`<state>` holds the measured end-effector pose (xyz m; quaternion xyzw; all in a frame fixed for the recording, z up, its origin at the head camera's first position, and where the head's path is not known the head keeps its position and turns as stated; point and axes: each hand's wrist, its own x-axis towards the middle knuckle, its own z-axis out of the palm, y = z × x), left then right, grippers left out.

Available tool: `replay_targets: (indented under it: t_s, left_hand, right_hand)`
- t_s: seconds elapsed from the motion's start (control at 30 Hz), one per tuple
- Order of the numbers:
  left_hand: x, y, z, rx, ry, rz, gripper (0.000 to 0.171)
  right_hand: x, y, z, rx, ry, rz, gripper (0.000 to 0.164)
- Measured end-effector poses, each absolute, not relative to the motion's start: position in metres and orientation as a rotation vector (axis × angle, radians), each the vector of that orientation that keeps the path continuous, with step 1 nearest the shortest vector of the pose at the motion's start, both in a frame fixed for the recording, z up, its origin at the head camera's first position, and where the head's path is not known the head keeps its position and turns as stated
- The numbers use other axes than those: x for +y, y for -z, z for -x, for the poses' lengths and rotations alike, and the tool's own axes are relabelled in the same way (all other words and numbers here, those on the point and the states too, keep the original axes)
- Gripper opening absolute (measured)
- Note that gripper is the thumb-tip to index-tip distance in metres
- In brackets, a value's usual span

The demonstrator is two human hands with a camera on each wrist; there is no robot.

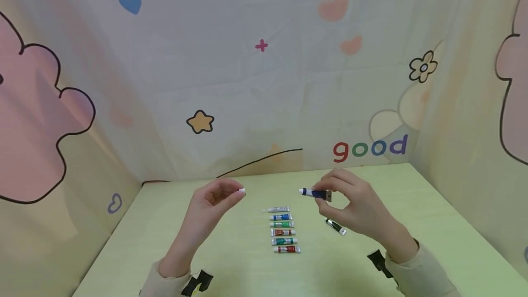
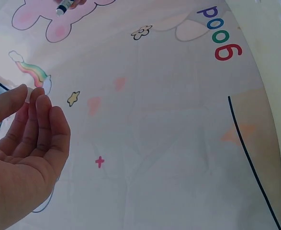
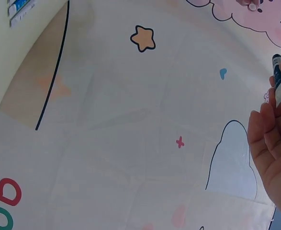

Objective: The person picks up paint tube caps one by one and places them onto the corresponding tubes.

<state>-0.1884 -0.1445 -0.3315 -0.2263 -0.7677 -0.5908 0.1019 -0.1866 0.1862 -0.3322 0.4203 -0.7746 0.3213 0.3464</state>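
Observation:
Between thumb and fingertips, my left hand (image 1: 208, 205) pinches a small white cap (image 1: 242, 190); the left wrist view shows the same cap (image 2: 29, 95) mostly covered by the fingers. My right hand (image 1: 359, 203) pinches a dark blue and white paint tube (image 1: 316, 193) near its flat end, with its nozzle pointing left toward the cap. The two are held apart above the table. In the right wrist view, the tube (image 3: 278, 76) is partly hidden behind the thumb. On the table below the right hand lies a black paint tube (image 1: 336, 227), set at a slant.
Several paint tubes lie in a column on the pale yellow-green table (image 1: 231, 260), from a whitish tube (image 1: 279, 209) at the back to a red tube (image 1: 287, 250) in front. A printed cloth (image 1: 247, 81) hangs behind the table and along both sides.

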Motion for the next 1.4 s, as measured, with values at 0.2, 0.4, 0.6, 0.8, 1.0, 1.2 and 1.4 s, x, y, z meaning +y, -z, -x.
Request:
replay_targets:
  t_s: [0.2, 0.4, 0.6, 0.8, 1.0, 1.2, 1.4]
  left_hand:
    - [-0.128, 0.339, 0.180, -2.253, 1.729, 0.760, 0.011]
    - [-0.114, 0.344, 0.174, -2.257, 1.712, 0.827, 0.010]
    - [-0.108, 0.345, 0.168, -2.286, 1.696, 0.851, 0.011]
    - [-0.106, 0.345, 0.164, -2.253, 1.646, 0.932, 0.010]
    - [-0.106, 0.350, 0.164, -2.225, 1.609, 0.981, 0.007]
    - [-0.106, 0.353, 0.165, -2.240, 1.597, 0.935, 0.008]
    - [-0.107, 0.352, 0.165, -2.235, 1.558, 0.929, 0.007]
  right_hand:
    - [0.171, 0.338, 0.185, -1.823, -0.821, -1.203, 0.014]
    - [0.156, 0.340, 0.181, -1.856, -0.791, -1.246, 0.017]
    - [0.149, 0.344, 0.179, -1.866, -0.795, -1.275, 0.015]
    - [0.144, 0.346, 0.179, -1.844, -0.750, -1.296, 0.015]
    - [0.140, 0.348, 0.180, -1.848, -0.728, -1.295, 0.015]
    - [0.136, 0.347, 0.178, -1.803, -0.604, -1.278, 0.016]
    - [0.133, 0.343, 0.174, -1.776, -0.526, -1.250, 0.021]
